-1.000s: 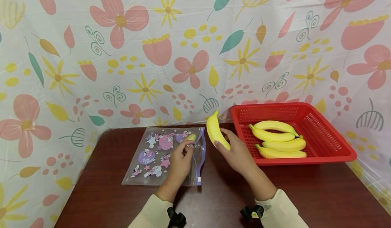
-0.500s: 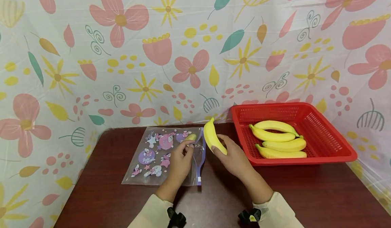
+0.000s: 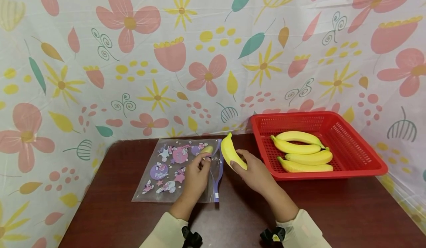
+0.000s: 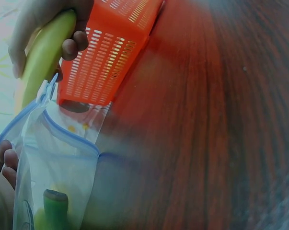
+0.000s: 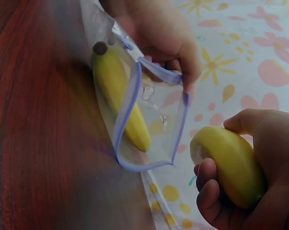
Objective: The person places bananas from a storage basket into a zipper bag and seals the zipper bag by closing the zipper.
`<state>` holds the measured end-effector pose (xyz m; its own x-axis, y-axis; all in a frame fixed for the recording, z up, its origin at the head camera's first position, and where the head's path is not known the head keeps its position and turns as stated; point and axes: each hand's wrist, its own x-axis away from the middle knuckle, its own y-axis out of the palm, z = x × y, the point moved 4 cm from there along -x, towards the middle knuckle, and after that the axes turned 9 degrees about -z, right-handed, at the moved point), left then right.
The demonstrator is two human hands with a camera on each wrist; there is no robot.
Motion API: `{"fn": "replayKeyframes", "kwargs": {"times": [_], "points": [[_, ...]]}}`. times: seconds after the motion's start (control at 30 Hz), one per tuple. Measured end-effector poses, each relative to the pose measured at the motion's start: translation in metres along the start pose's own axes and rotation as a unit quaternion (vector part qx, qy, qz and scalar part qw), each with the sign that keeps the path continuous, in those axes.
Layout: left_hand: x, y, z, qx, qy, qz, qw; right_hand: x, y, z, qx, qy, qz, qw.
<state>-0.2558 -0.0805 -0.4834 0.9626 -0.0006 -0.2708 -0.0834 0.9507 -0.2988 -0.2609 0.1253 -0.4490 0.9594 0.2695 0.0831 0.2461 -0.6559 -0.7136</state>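
Note:
My left hand (image 3: 197, 172) pinches the upper film of a clear zip bag (image 3: 151, 190) near its purple-edged mouth, which gapes open in the right wrist view. The bag has pink and purple cartoon prints and lies on the table. Inside it is a banana (image 5: 114, 79), mostly hidden by my left hand in the head view. My right hand (image 3: 257, 171) grips another banana (image 3: 230, 151) by its lower end, stem end up. That banana is tilted and held just right of the bag's mouth. In the left wrist view it overlaps the mouth's upper corner.
A red plastic basket (image 3: 362, 173) stands at the back right of the dark wood table (image 3: 110, 211). Several bananas (image 3: 306, 167) lie in it. A flower-printed cloth (image 3: 129, 74) hangs behind the table and along its sides.
My right hand has moved slightly left and down with its banana, closer to the bag's mouth. My left hand and the bag have stayed in place.

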Motion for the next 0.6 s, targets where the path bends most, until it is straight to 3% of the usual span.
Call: {"fn": "replayKeyframes", "kwargs": {"times": [0.3, 0.6], "points": [[0.0, -0.001, 0.0, -0.011, -0.003, -0.008, 0.9999, -0.001, 0.006, 0.001, -0.015, 0.021, -0.025, 0.9993], [0.0, 0.0, 0.0, -0.012, -0.007, -0.016, 0.9998, -0.004, 0.014, 0.004, 0.022, -0.006, -0.022, 0.9995]]}}
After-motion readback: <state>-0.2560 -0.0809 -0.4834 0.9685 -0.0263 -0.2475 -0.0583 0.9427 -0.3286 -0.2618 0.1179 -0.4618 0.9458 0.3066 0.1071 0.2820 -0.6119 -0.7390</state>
